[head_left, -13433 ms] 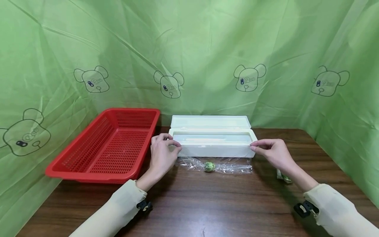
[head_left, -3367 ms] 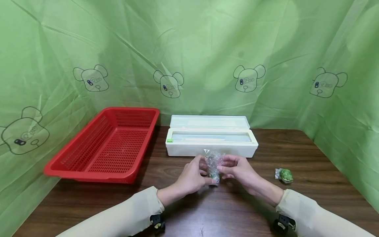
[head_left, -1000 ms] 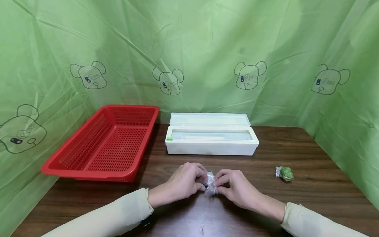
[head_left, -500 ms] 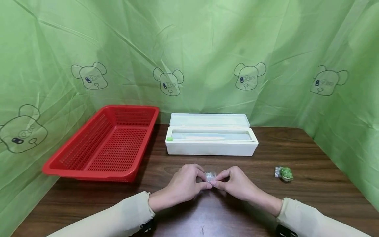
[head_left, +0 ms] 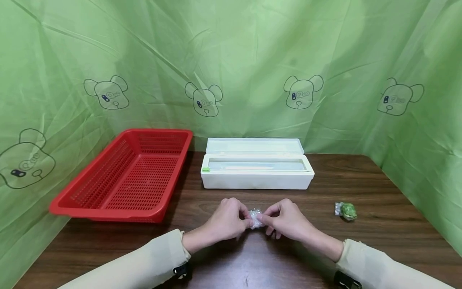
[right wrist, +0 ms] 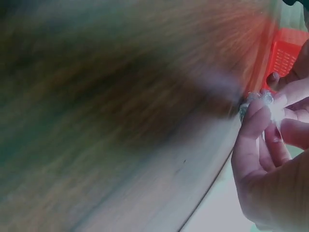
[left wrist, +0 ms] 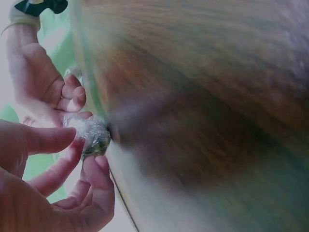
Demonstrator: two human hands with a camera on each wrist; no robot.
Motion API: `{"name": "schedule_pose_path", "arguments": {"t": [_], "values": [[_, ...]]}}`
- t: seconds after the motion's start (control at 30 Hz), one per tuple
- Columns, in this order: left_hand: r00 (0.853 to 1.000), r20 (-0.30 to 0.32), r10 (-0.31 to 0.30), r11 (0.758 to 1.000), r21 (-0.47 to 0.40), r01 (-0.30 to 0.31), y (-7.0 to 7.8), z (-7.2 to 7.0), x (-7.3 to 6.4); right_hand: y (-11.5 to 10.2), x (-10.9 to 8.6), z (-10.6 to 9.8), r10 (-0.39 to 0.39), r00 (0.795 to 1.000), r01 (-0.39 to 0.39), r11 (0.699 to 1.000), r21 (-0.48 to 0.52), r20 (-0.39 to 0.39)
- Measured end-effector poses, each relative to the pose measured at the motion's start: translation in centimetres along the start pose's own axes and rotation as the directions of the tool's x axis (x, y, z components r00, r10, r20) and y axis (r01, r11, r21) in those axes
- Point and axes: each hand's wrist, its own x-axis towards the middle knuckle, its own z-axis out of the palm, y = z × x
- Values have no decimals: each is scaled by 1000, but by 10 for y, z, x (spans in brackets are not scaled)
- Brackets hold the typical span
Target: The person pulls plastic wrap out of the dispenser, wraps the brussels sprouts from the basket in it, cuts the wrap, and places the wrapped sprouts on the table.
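Observation:
A small green ball-shaped piece wrapped in crumpled cling film (head_left: 256, 219) is between both hands, just above or on the table in front of the box; its exact kind is hidden by the film. My left hand (head_left: 226, 221) pinches it from the left, thumb and fingers curled. From the right my right hand (head_left: 290, 220) pinches the film between thumb and index finger. In the left wrist view green shows at the lower part of the wrapped piece (left wrist: 96, 140). Behind the hands stands a white cling film dispenser (head_left: 258, 180), its lid up and its green slider (head_left: 205, 169) at the left end.
A red perforated plastic basket (head_left: 159, 214) stands at the left with nothing inside. Another green piece in cling film (head_left: 348, 211) lies on the brown wooden table (head_left: 361, 176) at the right. Green cloth (head_left: 252, 48) with bear drawings encloses the back and sides.
Earlier the film lay drawn from the dispenser with the green piece on it. It is now wrapped round the piece, nearer me. Over the last second the loose film has become more compact.

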Motion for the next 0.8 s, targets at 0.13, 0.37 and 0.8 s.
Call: {"name": "schedule_pose_path", "arguments": {"t": [0.13,0.37,0.8], "values": [[999,-45,31,1000,-4,-31,-1,-2,-1,0,5,2,-7,1000,7,1000,-24,-17],[985,-95,142,980,156,-126,7,-4,-3,-2,12,2,-2,999,-1,997,-77,-41],[983,-48,175,966,201,-162,-1,1,9,4,8,0,-402,908,352,882,-315,-113]]}}
